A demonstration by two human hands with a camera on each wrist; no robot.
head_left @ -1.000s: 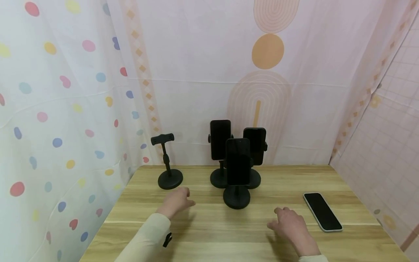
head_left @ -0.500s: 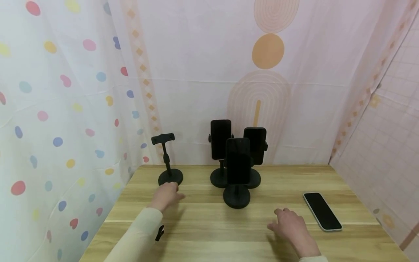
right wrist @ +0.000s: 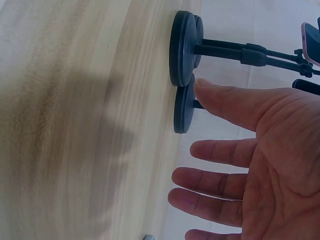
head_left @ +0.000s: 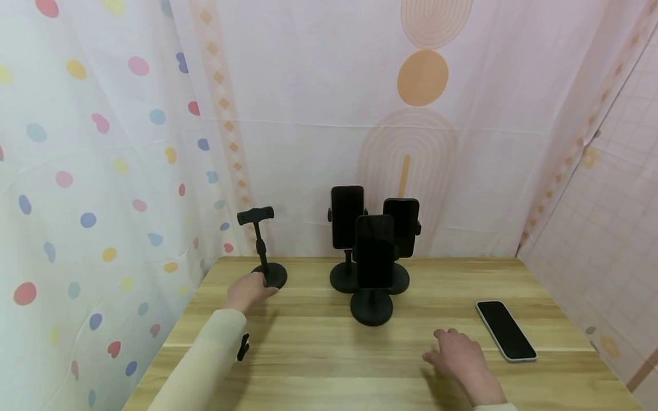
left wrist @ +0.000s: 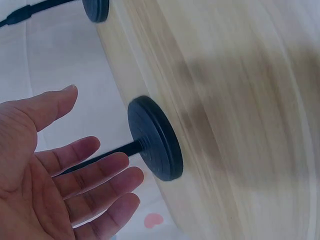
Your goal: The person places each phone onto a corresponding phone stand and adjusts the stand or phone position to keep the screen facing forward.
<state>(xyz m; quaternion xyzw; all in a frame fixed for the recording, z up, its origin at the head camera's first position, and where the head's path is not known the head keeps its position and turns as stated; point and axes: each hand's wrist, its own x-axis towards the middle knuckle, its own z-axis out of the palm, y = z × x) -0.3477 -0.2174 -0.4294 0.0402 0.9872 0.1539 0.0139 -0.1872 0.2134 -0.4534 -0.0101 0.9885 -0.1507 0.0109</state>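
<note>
At the left back of the table stands a black phone stand [head_left: 261, 246] with no phone in its clamp. My left hand [head_left: 248, 292] reaches toward its round base, part of which it hides in the head view. In the left wrist view the fingers [left wrist: 92, 175] are spread and relaxed, apart from the base [left wrist: 155, 140], with the palm showing. My right hand [head_left: 459, 361] hovers over the table's right half, fingers loosely extended and holding nothing. Just right of it lies a phone [head_left: 506, 332] with a dark screen and a pale edge.
Three more stands are grouped mid-table, bearing a front phone [head_left: 374, 251], a back left phone [head_left: 347, 217] and a back right phone [head_left: 402, 227]. The wooden table [head_left: 319, 354] ends at a patterned curtain [head_left: 303, 171]; curtains hang on both sides.
My left hand has moved left and away from me, up to the phone stand's base. My right hand has stayed nearly still. The stands and phones have not moved.
</note>
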